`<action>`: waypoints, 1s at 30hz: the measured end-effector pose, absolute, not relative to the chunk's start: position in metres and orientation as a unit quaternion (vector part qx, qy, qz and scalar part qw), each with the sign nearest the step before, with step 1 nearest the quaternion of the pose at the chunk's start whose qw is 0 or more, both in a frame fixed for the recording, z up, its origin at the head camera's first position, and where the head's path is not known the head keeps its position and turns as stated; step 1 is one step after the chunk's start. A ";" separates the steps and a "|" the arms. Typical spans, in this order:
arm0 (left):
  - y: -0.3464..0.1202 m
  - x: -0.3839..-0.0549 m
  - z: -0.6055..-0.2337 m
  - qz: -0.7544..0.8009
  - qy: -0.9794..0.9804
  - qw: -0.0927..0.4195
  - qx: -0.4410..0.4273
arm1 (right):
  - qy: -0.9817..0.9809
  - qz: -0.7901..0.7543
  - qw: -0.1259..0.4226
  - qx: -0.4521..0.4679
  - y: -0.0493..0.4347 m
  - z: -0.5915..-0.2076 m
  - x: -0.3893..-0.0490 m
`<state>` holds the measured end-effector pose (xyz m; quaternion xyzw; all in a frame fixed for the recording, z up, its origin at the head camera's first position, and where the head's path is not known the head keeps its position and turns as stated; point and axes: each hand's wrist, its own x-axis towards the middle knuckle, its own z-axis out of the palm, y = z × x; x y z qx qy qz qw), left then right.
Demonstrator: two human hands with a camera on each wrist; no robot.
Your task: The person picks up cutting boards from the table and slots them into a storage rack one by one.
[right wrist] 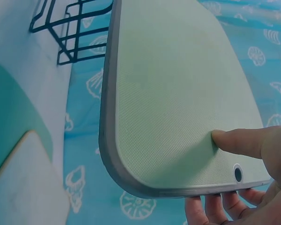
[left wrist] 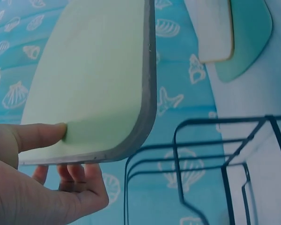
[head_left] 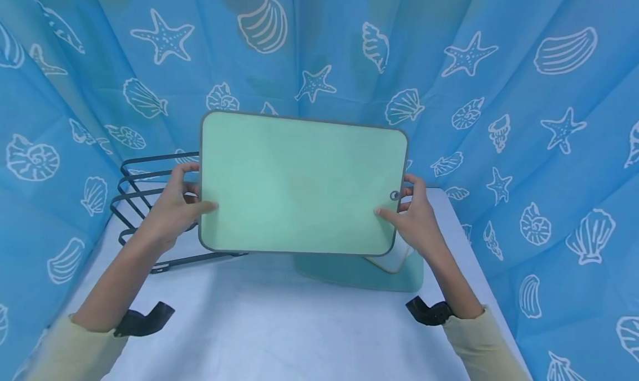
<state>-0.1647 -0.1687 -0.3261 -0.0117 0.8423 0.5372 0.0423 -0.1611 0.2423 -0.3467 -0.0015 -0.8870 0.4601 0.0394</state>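
Observation:
A pale green cutting board with a grey rim and a small hole near its right edge is held up above the table, its broad face toward me. My left hand grips the left edge, thumb on the face and fingers behind. At the right edge my right hand pinches the board the same way, close to the hole. In the left wrist view the left thumb presses on the board near its rounded corner. The board hides part of what lies behind it.
A black wire rack stands on the left of the white table. Behind the board, to the right, lie a teal board and a smaller white board on top of it. A blue curtain with shells and starfish hangs around the table.

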 end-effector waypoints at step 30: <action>-0.259 -0.180 -0.305 0.529 0.848 -0.024 -0.020 | -0.860 0.498 0.072 0.085 0.155 -0.312 -0.226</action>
